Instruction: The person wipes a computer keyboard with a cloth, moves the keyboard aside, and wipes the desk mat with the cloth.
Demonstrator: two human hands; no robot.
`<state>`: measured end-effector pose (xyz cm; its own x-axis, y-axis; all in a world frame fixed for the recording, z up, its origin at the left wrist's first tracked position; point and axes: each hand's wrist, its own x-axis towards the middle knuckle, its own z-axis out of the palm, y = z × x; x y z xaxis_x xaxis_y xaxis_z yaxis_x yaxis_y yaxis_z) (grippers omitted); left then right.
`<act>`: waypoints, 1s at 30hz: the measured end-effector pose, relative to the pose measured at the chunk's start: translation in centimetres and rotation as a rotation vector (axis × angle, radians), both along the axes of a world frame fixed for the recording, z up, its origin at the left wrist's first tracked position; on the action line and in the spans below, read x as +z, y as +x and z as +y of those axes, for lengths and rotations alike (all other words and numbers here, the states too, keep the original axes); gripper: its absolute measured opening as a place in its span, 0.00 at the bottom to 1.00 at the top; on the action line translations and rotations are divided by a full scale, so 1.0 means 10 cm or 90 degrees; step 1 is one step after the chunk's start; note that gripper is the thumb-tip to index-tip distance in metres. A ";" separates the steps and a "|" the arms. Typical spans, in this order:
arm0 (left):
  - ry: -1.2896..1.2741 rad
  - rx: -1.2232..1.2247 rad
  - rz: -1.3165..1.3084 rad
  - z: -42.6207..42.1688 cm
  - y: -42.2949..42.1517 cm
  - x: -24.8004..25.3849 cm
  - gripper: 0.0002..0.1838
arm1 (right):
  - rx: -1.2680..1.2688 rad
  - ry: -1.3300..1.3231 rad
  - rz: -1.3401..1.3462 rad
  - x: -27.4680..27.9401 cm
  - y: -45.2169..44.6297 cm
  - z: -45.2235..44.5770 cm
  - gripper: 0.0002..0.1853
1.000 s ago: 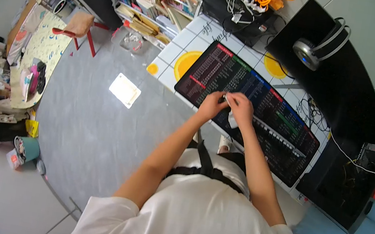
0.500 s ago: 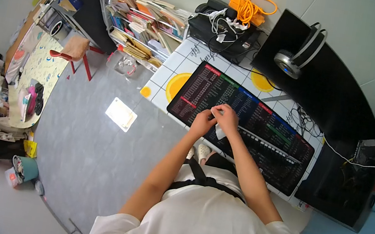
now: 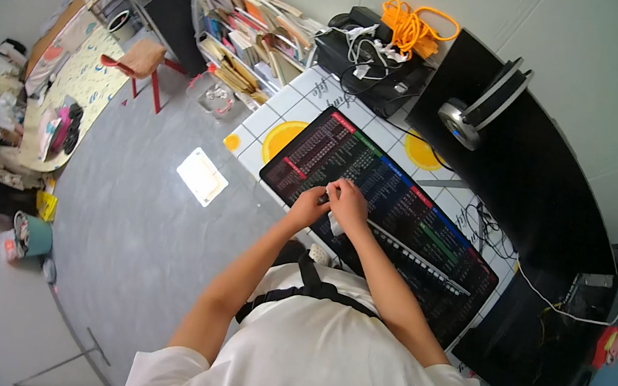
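Over the near left part of a black desk mat (image 3: 363,161) printed with small text, my two hands meet. My left hand (image 3: 308,208) has its fingers closed on a small dark object that is too small to name. Touching it, my right hand (image 3: 348,206) is closed as well, with a crumpled white tissue-like piece (image 3: 335,225) showing beneath its fingers. A black keyboard (image 3: 415,264) with a pale top edge lies on the mat, to the right of my hands.
A wide monitor (image 3: 518,163) with headphones (image 3: 464,123) hung on it stands behind the mat. Orange cable (image 3: 410,30) rests on a black bag (image 3: 363,63). Books (image 3: 253,36) fill a rack at the back left. A red-legged stool (image 3: 143,59) stands on the floor.
The camera view has shifted, and the hands and desk mat appear lower and further left. My hands remain together over the mat, with the white piece still beneath the right one.
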<state>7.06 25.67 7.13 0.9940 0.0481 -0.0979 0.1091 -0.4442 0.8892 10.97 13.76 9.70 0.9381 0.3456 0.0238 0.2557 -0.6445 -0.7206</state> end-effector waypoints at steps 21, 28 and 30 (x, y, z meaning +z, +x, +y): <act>-0.014 0.019 -0.036 -0.02 -0.09 -0.13 0.17 | 0.043 0.041 0.023 -0.06 0.03 -0.01 0.11; -0.011 -0.056 -0.022 0.03 0.00 0.00 0.22 | 0.059 0.045 0.003 0.01 -0.05 -0.12 0.10; 0.007 -0.084 0.018 0.08 0.00 0.17 0.24 | 0.050 0.061 -0.001 0.00 -0.05 -0.10 0.10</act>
